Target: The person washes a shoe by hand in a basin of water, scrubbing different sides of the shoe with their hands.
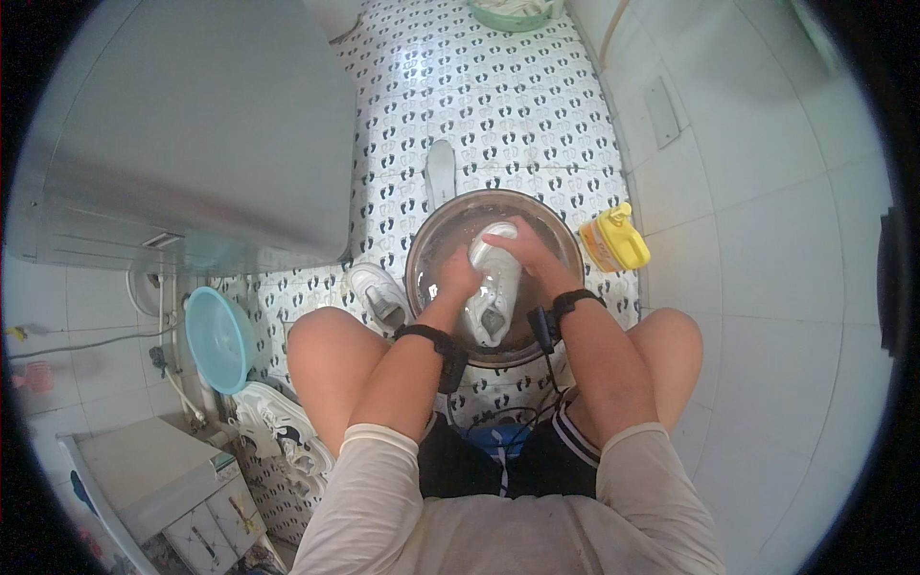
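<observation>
A wet white shoe (497, 291) is held over a round brown basin (415, 280) of water, its toe pointing away from me and its opening towards me. My right hand (521, 246) grips the toe end from the right, thumb across the top. My left hand (460, 273) lies against the shoe's left side, fingers partly hidden; whether it grips the shoe is not plain. Both wrists wear black straps with small devices. Another white shoe (379, 293) stands on the floor left of the basin. A grey insole (440, 172) lies just beyond the rim.
A yellow jug (615, 238) stands right of the basin, near the tiled wall. A large grey appliance (215, 129) fills the upper left. A blue basin (219, 340) leans at left, with more white shoes (280, 424) below it. A green basin (510, 18) holds cloth at the top.
</observation>
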### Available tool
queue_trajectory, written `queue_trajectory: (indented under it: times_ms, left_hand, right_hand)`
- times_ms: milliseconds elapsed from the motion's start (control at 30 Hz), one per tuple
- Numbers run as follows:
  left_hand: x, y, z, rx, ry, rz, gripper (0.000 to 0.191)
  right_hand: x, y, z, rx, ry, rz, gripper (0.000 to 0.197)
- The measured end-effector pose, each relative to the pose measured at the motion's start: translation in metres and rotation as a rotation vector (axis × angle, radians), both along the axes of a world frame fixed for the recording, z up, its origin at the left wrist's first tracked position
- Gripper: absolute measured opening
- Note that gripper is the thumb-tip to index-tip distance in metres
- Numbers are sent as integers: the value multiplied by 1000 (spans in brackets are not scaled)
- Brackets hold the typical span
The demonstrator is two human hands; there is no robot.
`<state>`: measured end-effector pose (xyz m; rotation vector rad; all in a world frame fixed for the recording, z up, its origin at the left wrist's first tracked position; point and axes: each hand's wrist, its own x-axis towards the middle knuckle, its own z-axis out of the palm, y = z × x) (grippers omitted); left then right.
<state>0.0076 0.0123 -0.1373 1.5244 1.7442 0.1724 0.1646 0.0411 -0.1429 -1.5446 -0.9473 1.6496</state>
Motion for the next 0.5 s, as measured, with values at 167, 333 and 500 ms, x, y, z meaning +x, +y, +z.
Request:
queue_trajectory:
  times_ms: [167, 333, 500]
  left_hand:
    - [-19, 1, -8, 43, -98, 5, 55]
    - [-22, 1, -8, 93, -234, -11, 51]
    - [-29, -3, -21, 227, -263, 5, 45]
  right_hand:
    - [9, -4, 7, 99, 150, 74, 59]
    - [15, -10, 16, 112, 347, 64, 49]
    - [9, -18, 32, 108, 414, 55, 46]
